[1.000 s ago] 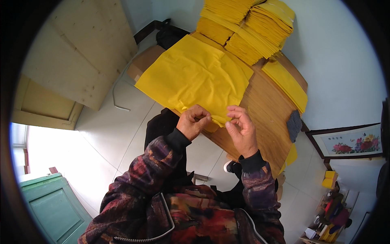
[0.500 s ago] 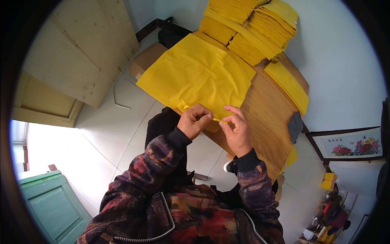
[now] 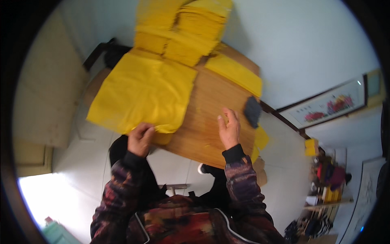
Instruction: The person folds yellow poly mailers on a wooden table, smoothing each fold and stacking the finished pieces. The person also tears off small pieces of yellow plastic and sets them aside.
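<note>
A large, creased yellow cloth sheet (image 3: 144,91) lies on the left part of the wooden table (image 3: 207,118). At its near edge, my left hand (image 3: 140,138) is closed, pinching the cloth between thumb and fingers. My right hand (image 3: 230,129) is off the cloth, over the bare wood near the table's front. Its thumb stands apart from the fingers, and I see nothing in it. A dark grey cloth (image 3: 252,112) lies at the table's right edge, a short way beyond my right hand.
Tall stacks of folded yellow cloth (image 3: 195,32) stand at the back against the wall. A flat yellow bundle (image 3: 235,73) lies along the table's far right side. A framed flower picture (image 3: 329,103) leans at right. A small stool (image 3: 174,187) is below.
My right hand has let go of the sheet's near edge and moved right, away from my left hand. My left hand still grips the edge. The view has turned to the right.
</note>
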Available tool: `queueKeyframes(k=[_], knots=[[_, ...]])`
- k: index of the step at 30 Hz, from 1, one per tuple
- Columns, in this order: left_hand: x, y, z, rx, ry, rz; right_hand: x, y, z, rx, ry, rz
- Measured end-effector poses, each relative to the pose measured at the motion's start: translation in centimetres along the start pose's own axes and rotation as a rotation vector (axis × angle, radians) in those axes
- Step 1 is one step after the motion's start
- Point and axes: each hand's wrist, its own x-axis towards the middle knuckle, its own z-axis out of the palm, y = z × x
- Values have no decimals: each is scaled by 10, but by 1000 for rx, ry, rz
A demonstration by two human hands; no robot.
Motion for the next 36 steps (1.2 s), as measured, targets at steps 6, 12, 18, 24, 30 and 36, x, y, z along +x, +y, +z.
queueKeyframes(k=[6,12,18,24,30,36], knots=[[1,-4,0,-129,-14,-69,10,127,-59,-676,166,336],[1,-4,-1,51,22,-82,10,186,-42,-679,69,221],[2,-3,6,-28,17,-76,21,193,-55,-554,-16,370],[2,-2,6,-41,2,-91,20,73,-61,-395,113,-12],[2,-3,5,-53,-1,-75,-23,-96,21,279,-263,-310],[1,-1,6,-31,2,-84,-21,-125,37,159,-300,-287]])
